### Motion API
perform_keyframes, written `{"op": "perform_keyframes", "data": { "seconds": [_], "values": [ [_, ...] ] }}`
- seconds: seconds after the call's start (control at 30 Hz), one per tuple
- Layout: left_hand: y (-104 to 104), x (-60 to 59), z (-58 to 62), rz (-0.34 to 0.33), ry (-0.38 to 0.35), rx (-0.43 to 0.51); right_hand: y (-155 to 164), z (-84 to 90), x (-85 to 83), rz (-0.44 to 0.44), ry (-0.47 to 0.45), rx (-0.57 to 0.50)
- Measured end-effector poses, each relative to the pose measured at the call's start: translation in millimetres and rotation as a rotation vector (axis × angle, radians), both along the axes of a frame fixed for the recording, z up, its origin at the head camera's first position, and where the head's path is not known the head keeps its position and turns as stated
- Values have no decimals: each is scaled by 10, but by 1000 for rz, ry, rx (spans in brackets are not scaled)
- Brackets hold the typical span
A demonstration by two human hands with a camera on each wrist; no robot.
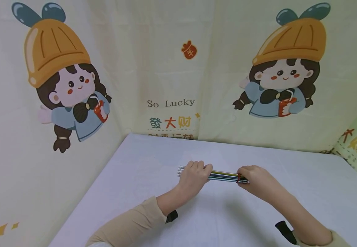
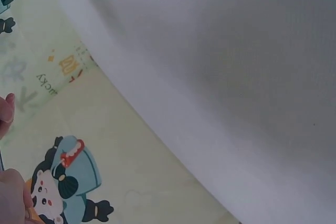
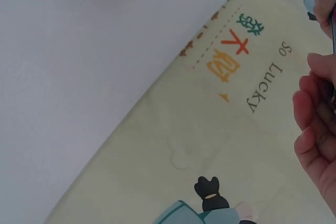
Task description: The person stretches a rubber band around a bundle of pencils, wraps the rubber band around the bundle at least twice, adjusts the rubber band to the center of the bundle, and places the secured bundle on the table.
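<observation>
Rods — within fingers of left hand, pinched by right hand

In the head view, the bench spreads across the lower frame, the backdrop behind it. Just below centre, the bundle of rods runs sideways over the bench, left fingers around its left part, right fingers at its right end.

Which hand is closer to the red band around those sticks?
The right hand: it holds the sticks beside the red band, while the left hand grips them nearer the opposite end.
</observation>
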State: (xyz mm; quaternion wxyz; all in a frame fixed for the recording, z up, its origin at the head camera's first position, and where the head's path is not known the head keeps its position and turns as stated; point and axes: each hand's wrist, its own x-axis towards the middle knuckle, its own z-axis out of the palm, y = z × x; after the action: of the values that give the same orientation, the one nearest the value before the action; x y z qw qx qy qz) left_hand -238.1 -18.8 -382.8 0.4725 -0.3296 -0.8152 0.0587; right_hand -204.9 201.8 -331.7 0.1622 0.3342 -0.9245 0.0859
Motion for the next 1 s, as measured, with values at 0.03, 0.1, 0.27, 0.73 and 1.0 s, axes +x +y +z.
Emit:
{"op": "perform_keyframes", "data": {
  "seconds": [0.03, 0.1, 0.27, 0.73, 1.0],
  "values": [
    [4, 7, 1, 2, 0, 1, -17, -7, 8, -19, -9, -4],
    [16, 18, 1, 12, -1, 7, -53, -19, 22, -61, -12, -4],
    [62, 45, 18, 8, -16, 5, -146, -60, 45, -87, 61, -34],
    [54, -17, 54, 50, 11, -5, -18, 100, -23, -143, 205, 285],
    [121, 46, 38, 82, 14, -18, -127, -95, -83, -141, 328, 313]
  ]
}}
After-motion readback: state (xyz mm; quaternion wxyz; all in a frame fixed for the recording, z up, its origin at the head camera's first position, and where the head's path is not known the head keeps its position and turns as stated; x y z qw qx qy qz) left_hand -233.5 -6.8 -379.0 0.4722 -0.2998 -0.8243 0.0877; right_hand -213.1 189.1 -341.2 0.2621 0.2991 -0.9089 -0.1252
